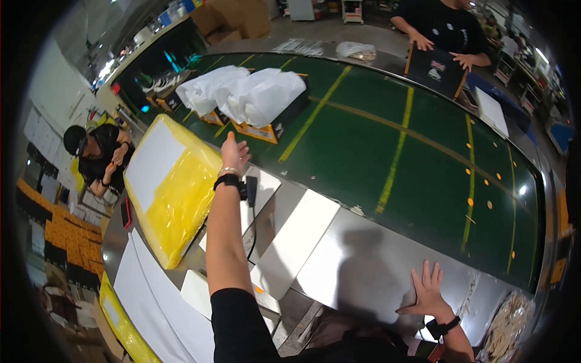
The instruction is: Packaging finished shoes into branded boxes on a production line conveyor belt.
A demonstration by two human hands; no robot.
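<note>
My left hand (235, 155) reaches forward over the near edge of the green conveyor belt (357, 145), fingers apart and nothing in it. An orange cover sits on one of its fingertips. Just beyond it stand open boxes (257, 132) with white tissue paper (260, 94) billowing out of them. Left of my forearm lies a large package in yellow plastic (181, 199) with a white sheet on top. My right hand (428, 293) rests flat on the metal table edge (375, 266), fingers spread. A dark strap is on each wrist.
White flat boxes (296, 242) and white sheets (145, 296) lie near my left arm. Small orange dots (470, 202) are scattered on the belt's right. A co-worker across holds a black box (434, 69); another person (100, 151) is at left. A clear bag (507, 327) lies lower right.
</note>
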